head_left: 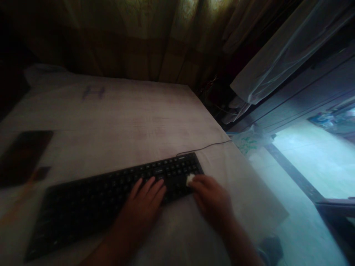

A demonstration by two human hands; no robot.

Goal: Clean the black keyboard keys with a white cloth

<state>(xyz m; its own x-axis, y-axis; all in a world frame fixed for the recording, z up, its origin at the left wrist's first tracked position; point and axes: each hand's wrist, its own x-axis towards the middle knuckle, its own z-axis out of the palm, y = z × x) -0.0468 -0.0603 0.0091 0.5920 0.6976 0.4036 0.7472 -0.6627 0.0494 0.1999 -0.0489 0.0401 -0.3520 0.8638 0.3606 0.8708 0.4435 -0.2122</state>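
Observation:
A black computer keyboard lies at a slant on the cloth-covered surface, its far right end higher in view. My left hand rests on its middle-right part, palm down, with the fingers stretched out and slightly apart. Over the right end of the keys, my right hand pinches a small whitish wad, perhaps cotton or tissue; its exact kind is too blurred to tell. The wad appears to touch the keys. A thin black cable runs from the keyboard's back edge toward the right side.
The pale cloth carries a dark H-shaped mark. At the left lie a dark flat object and a blurred orange, brush-like thing. Curtains hang behind. Beyond the right edge is a light floor.

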